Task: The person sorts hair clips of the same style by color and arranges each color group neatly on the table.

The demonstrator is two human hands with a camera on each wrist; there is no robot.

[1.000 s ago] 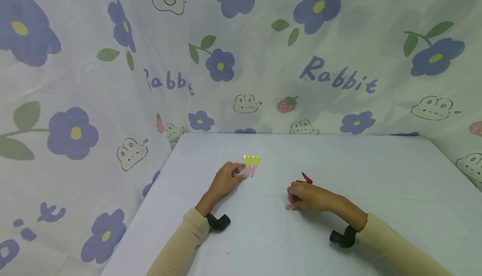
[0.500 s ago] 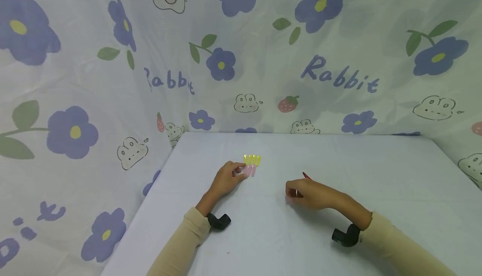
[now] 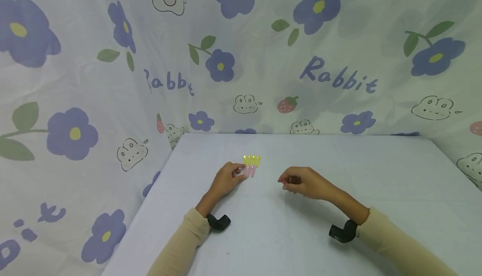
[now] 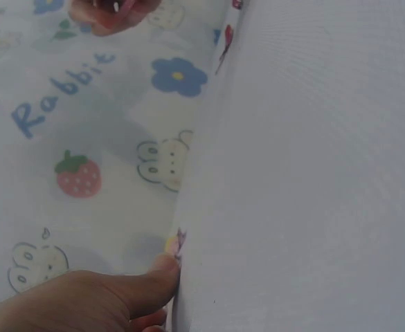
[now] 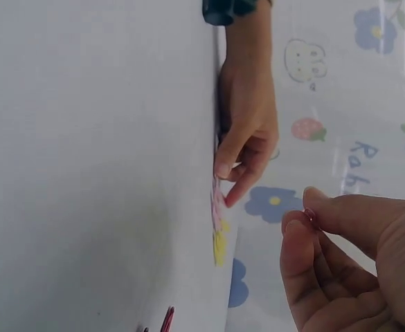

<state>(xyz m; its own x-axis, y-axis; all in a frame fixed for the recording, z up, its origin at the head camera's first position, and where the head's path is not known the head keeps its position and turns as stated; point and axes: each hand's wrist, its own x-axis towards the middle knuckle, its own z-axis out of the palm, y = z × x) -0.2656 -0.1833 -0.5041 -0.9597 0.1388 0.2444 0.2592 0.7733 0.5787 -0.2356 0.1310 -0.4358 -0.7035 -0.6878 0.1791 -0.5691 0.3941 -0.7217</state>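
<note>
In the head view my left hand (image 3: 227, 180) is at the left end of a short row of pink hair clips (image 3: 252, 171), its thumb and index finger pinching the end clip. Right above them lies a row of several yellow hair clips (image 3: 254, 160). My right hand (image 3: 306, 182) is raised over the table, right of the rows. Between its thumb and index finger it pinches a small pink hair clip (image 5: 311, 216), mostly covered by the fingertips. Red hair clips (image 5: 167, 319) lie on the table at the bottom of the right wrist view; the right hand and forearm hide them in the head view.
A white cloth covers the table (image 3: 256, 234). Behind and at the left hangs a flower-and-rabbit print cloth (image 3: 263, 58) that meets the table edge. Dark camera mounts (image 3: 343, 231) sit on both wrists.
My right hand has picked the pink hair clip up from the table and moved it up and slightly left, toward the rows. The left hand has stayed in place.
</note>
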